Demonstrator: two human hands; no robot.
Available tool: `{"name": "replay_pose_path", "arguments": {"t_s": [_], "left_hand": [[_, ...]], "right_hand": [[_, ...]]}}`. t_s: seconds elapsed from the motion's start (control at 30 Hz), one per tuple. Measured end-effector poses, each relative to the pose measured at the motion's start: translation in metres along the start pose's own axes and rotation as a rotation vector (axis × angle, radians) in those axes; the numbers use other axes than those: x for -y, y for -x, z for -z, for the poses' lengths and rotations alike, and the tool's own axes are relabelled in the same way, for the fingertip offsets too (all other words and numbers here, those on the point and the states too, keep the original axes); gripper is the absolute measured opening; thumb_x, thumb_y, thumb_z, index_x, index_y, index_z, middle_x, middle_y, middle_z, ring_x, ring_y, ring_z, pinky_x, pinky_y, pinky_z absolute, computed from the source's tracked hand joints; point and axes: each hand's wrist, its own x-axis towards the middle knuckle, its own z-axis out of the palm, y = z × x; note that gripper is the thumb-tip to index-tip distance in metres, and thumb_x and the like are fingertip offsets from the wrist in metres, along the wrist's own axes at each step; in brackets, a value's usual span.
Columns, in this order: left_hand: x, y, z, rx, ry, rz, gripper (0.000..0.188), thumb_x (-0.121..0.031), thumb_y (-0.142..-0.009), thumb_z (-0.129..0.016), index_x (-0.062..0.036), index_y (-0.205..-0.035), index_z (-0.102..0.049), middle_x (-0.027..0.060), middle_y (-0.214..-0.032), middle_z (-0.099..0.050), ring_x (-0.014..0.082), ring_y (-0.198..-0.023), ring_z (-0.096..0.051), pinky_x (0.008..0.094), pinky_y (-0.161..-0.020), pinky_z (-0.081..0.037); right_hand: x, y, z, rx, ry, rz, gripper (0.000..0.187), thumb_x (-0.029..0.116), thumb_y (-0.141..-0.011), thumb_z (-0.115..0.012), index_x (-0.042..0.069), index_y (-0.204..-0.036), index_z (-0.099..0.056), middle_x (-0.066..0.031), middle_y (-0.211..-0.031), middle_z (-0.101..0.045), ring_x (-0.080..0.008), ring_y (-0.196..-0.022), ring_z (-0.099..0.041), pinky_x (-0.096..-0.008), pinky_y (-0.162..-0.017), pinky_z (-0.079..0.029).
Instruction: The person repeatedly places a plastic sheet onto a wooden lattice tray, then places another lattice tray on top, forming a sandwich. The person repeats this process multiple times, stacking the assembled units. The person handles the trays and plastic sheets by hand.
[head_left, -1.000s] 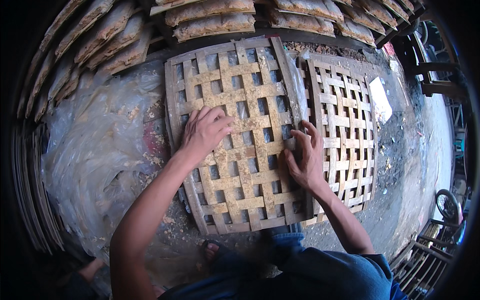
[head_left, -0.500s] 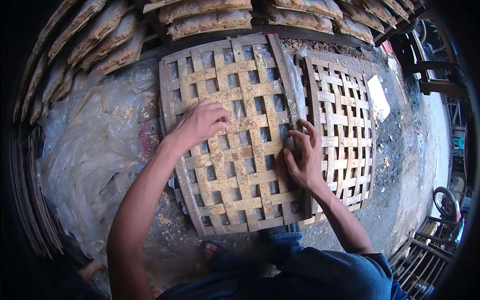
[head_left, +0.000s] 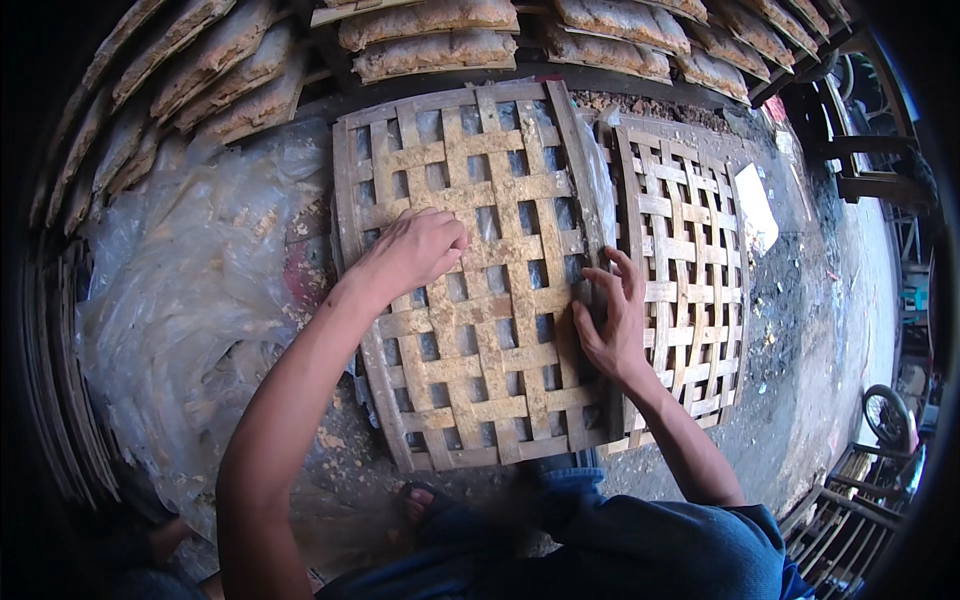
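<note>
A woven bamboo lattice tray (head_left: 505, 308) with a wooden frame lies before me, its slats dusted with pale crumbs. Over its left part, my left hand (head_left: 425, 245) rests with fingers curled down and closed; whatever they may pinch is hidden. My right hand (head_left: 615, 325) is at the tray's right frame bar (head_left: 590, 190), thumb and fingers apart and nothing held between them. Clear plastic sheeting shows through the gaps and along that bar. A second lattice tray (head_left: 690, 290) lies just to the right, partly beneath my right wrist.
Crumpled clear plastic sheets (head_left: 190, 330) spread over the ground at the left. Racks at the back bear several trays of brownish slabs (head_left: 430, 45). A white sheet (head_left: 757, 208) lies beyond the right tray. A wheel (head_left: 890, 418) and a slatted wooden bench (head_left: 850, 525) stand far right.
My left hand's fingers have curled in a little more over the slats. The right hand keeps nearly the same pose at the frame bar. The whole view has shifted slightly.
</note>
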Motion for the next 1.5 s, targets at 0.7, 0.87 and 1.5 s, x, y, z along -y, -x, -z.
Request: {"name": "replay_pose_path", "arguments": {"t_s": [0.7,0.87,1.5], "left_hand": [[0.063,0.159,0.025,-0.386,0.043,0.695,0.056,-0.024,-0.094,-0.073,-0.0042,-0.142,-0.052,0.0185,-0.137,-0.056,0.0374,-0.122,-0.057,0.0467,-0.107,-0.045],[0.04,0.136,0.014,-0.274,0.215,0.684,0.077,-0.03,-0.094,-0.075,-0.0026,-0.155,-0.038,0.0203,-0.144,-0.052,0.0296,-0.119,-0.057,0.0435,-0.105,-0.047],[0.062,0.135,0.011,-0.229,0.295,0.679,0.095,-0.05,-0.083,-0.083,-0.0032,-0.154,-0.041,0.0202,-0.149,-0.046,0.0375,-0.131,-0.054,0.0487,-0.109,-0.046]], "right_hand": [[-0.018,-0.22,-0.03,0.128,0.497,0.247,0.053,0.044,-0.09,-0.072,0.015,-0.134,-0.064,-0.0116,-0.126,-0.063,-0.0339,-0.12,-0.056,-0.0467,-0.098,-0.046],[-0.026,-0.223,-0.048,0.099,0.403,0.272,0.048,0.043,-0.087,-0.075,0.015,-0.126,-0.069,-0.0099,-0.12,-0.064,-0.0334,-0.117,-0.056,-0.0479,-0.099,-0.043],[-0.021,-0.236,-0.054,0.222,0.556,0.268,0.02,0.017,-0.09,-0.058,0.004,-0.1,-0.068,-0.0144,-0.105,-0.071,-0.0339,-0.11,-0.062,-0.0506,-0.095,-0.04]]}}
